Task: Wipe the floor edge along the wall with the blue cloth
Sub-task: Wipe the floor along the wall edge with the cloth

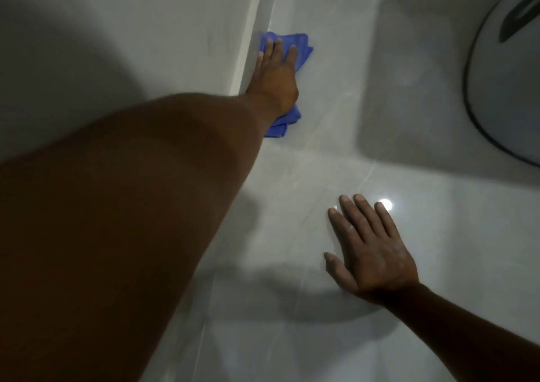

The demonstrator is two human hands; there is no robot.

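A blue cloth (301, 44) lies bunched on the glossy white tiled floor (321, 153), right against the foot of the white wall (175, 31). My left hand (276, 72) presses flat on top of the cloth, fingers spread and pointing away from me, its edge touching the wall's base strip (251, 51). Part of the cloth sticks out below my wrist. My right hand (371, 250) rests palm down on the bare floor nearer to me, fingers apart, holding nothing.
A round white object with a dark rim (502, 83) stands at the upper right and throws a large shadow on the floor. A bright light reflection (385, 205) shines on the tile beside my right fingertips.
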